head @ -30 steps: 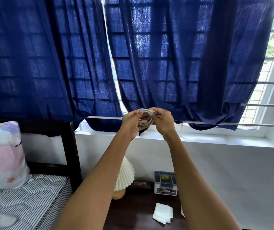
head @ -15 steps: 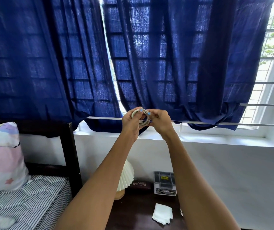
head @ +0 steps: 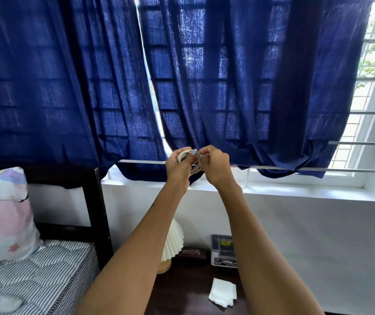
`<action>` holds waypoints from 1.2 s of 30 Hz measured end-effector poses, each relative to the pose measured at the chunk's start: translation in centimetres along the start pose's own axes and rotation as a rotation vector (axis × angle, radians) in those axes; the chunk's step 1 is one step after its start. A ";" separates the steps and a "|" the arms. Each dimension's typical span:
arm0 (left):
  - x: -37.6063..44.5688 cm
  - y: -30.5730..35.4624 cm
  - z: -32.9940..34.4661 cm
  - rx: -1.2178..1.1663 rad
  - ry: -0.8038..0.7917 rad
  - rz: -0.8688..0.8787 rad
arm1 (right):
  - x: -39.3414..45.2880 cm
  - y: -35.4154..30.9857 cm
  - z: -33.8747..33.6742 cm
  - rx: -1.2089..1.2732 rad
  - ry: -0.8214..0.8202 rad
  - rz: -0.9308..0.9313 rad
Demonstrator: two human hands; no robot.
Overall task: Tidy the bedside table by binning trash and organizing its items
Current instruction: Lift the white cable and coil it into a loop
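A coiled white cable (head: 190,161) is wound into a small loop and held up in the air well above the surface (head: 182,289), gripped between both hands. On the dark wooden surface, a folded white tissue (head: 223,294) lies flat near the front edge. A dark glasses case (head: 191,253) lies along the back edge, just beside a grey box (head: 224,250) with a yellow label.

Navy curtains (head: 227,87); striped mattress (head: 34,280); white cable (head: 190,160)
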State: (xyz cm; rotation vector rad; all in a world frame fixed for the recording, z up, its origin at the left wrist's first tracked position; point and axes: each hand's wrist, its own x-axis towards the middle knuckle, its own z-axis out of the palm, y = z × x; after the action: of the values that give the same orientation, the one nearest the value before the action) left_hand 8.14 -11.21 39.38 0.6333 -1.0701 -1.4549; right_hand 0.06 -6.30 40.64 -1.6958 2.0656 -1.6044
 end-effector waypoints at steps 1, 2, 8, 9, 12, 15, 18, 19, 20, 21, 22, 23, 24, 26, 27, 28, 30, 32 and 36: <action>0.1 0.1 0.0 -0.006 0.004 0.002 | 0.0 0.0 0.0 0.000 0.008 -0.017; 0.1 0.1 0.0 -0.009 0.009 0.004 | 0.0 0.0 0.1 -0.002 0.013 -0.035; 0.3 -0.1 -0.3 0.015 0.024 -0.025 | 0.1 -0.3 0.2 -0.063 0.049 -0.069; 0.4 -0.1 -0.3 0.017 0.026 -0.027 | 0.0 -0.4 0.2 -0.087 0.063 -0.070; 0.5 -0.2 -0.2 0.023 0.019 -0.018 | -0.3 -0.8 0.4 -0.100 0.103 -0.054; 0.5 -0.2 -0.2 0.037 0.009 -0.015 | -0.5 -1.0 0.4 -0.086 0.120 -0.060; 0.5 0.1 -0.3 -0.017 -0.014 -0.033 | -0.5 -1.1 0.2 -0.013 0.137 -0.037; 0.6 0.3 -0.4 -0.036 -0.029 -0.044 | -0.5 -1.0 0.1 0.033 0.130 -0.019; 0.6 0.4 -0.5 -0.049 -0.041 -0.056 | -0.4 -0.9 0.0 0.079 0.113 0.005; 0.7 0.5 -0.6 -0.055 -0.052 -0.065 | -0.3 -0.8 -0.1 0.126 0.089 0.038; 0.8 0.5 -0.6 -0.060 -0.061 -0.071 | -0.1 -0.6 -0.3 0.180 0.064 0.081; 0.8 0.5 -0.7 -0.072 -0.069 -0.077 | 0.0 -0.5 -0.4 0.244 0.039 0.130; 0.8 0.6 -0.8 -0.087 -0.079 -0.084 | 0.2 -0.4 -0.4 0.321 0.013 0.177; 1.0 0.6 -1.1 -0.100 -0.107 -0.093 | 0.3 -0.3 -0.6 0.512 -0.056 0.260; 1.0 0.5 -1.3 -0.091 -0.122 -0.093 | 0.3 -0.3 -0.6 0.604 -0.091 0.293; 1.1 0.5 -1.5 -0.077 -0.137 -0.091 | 0.2 -0.4 -0.7 0.669 -0.120 0.320; 1.2 0.3 -1.7 -0.066 -0.166 -0.086 | 0.1 -0.2 -0.6 0.736 -0.175 0.353; 1.2 0.2 -1.8 -0.065 -0.193 -0.081 | 0.1 0.1 -0.5 0.775 -0.228 0.367; 1.4 0.1 -2.3 -0.050 -0.216 -0.076 | 0.2 0.6 -0.3 0.869 -0.282 0.433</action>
State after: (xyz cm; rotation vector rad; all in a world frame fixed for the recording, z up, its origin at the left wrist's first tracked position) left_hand 9.93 -13.15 38.72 0.4933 -1.1825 -1.6391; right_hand -0.58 -6.30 40.45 -1.0038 1.1872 -1.6191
